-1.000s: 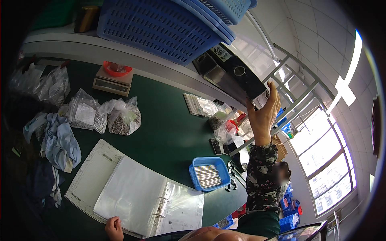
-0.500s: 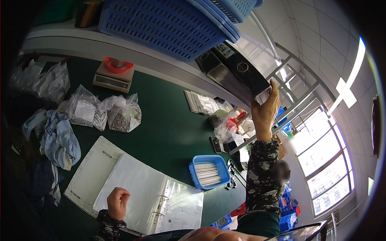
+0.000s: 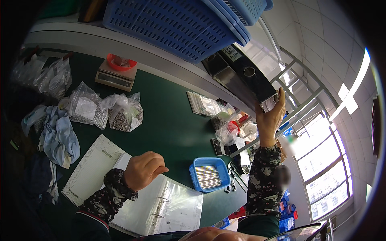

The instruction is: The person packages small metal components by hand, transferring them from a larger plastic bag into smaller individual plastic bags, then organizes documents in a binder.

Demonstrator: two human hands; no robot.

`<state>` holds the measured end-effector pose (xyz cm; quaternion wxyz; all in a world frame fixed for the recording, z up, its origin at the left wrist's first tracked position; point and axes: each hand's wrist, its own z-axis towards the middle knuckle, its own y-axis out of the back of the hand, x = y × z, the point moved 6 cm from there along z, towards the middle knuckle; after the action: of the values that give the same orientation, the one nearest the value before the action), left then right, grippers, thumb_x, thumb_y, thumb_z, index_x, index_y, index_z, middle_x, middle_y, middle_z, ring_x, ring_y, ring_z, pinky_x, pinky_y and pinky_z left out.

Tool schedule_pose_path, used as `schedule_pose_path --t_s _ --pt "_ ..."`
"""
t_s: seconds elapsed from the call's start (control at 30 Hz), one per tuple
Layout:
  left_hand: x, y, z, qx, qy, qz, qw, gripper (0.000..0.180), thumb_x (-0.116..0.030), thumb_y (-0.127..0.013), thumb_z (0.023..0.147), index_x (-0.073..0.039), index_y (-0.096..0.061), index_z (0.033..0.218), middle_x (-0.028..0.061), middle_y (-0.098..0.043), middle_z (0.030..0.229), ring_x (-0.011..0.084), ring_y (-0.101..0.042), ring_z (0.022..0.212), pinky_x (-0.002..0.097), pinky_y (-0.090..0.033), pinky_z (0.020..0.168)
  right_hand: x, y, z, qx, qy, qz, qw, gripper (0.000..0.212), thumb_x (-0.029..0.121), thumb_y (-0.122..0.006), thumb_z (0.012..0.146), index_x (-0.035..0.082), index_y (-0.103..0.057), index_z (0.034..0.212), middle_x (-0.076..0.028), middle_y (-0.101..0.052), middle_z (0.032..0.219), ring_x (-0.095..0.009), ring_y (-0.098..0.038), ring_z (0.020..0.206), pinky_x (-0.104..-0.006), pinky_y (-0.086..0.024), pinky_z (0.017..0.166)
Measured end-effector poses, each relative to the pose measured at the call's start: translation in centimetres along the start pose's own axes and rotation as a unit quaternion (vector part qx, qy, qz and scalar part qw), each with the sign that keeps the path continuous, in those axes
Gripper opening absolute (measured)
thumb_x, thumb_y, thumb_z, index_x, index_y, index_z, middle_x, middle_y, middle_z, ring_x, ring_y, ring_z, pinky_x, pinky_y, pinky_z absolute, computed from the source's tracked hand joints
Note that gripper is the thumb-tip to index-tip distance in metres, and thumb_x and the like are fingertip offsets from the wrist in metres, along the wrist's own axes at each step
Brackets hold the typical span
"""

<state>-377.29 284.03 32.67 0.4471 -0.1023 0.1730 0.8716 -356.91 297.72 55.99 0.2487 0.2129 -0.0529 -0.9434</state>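
Note:
My right hand (image 3: 269, 120) reaches up to the shelf, thumb and fingers gripping the lower end of a black lever arch file (image 3: 260, 82). The file has a round finger hole in its spine and lies tilted beside another dark file (image 3: 225, 74). My left hand (image 3: 145, 170) is raised over the desk in a loose fist, and nothing shows in it. Below that hand lies an open ring binder (image 3: 179, 205) with clear plastic sleeves, its metal rings showing. The left forearm hides part of its pages.
Blue perforated baskets (image 3: 161, 30) stand on the shelf (image 3: 72, 36). On the green desk (image 3: 165, 132) are a scale (image 3: 114, 78) with a red dish, bags of small metal parts (image 3: 125, 114), a light blue cloth (image 3: 60, 136) and a blue tray (image 3: 209, 172) of thin rods. A metal frame (image 3: 305, 102) rises at right.
My left hand has risen up and right from the binder page, with more forearm showing. My right hand stays on the black file; the view has shifted slightly.

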Motion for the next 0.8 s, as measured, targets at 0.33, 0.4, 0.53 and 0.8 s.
schedule_pose_path --t_s 0.33,0.4,0.53,0.8 --pt "-0.7 -7.1 17.1 -0.005 -0.178 0.341 0.923 0.008 -0.015 -0.057 0.073 -0.008 -0.060 0.071 0.0067 -0.050 0.114 0.0197 -0.048 0.102 0.0363 -0.032 0.095 -1.5 0.5 2.9 0.001 0.042 -0.024 0.999 0.056 0.013 -0.071 0.065 0.007 -0.044 0.114 -0.010 -0.057 0.095 -0.028 -0.054 0.091 -0.0375 -0.037 0.080" --pt "0.3 -9.6 19.7 0.016 -0.180 0.384 0.905 0.008 -0.014 -0.057 0.073 -0.007 -0.060 0.072 0.0061 -0.050 0.112 0.0205 -0.048 0.101 0.0377 -0.030 0.097 -2.6 0.4 3.7 0.011 0.063 -0.018 0.998 0.053 0.019 -0.071 0.067 0.007 -0.045 0.112 -0.008 -0.056 0.091 -0.027 -0.054 0.088 -0.0377 -0.037 0.078" --pt "2.8 -12.5 23.0 0.030 -0.198 0.493 0.847 0.008 -0.012 -0.057 0.072 -0.007 -0.063 0.074 0.0040 -0.051 0.100 0.0192 -0.050 0.094 0.0381 -0.032 0.096 -4.0 -1.6 5.0 -0.006 0.072 -0.001 0.997 0.051 0.019 -0.071 0.066 0.009 -0.046 0.110 -0.006 -0.056 0.089 -0.024 -0.055 0.086 -0.0371 -0.038 0.076" --pt "2.8 -16.2 24.5 0.079 -0.279 0.605 0.741 0.011 -0.012 -0.057 0.071 -0.005 -0.064 0.076 0.0034 -0.051 0.088 0.0181 -0.050 0.081 0.0313 -0.041 0.072 -6.8 -1.1 4.0 -0.018 0.036 0.013 0.999 0.052 0.018 -0.070 0.066 0.009 -0.046 0.112 -0.005 -0.056 0.087 -0.024 -0.055 0.085 -0.0368 -0.039 0.071"
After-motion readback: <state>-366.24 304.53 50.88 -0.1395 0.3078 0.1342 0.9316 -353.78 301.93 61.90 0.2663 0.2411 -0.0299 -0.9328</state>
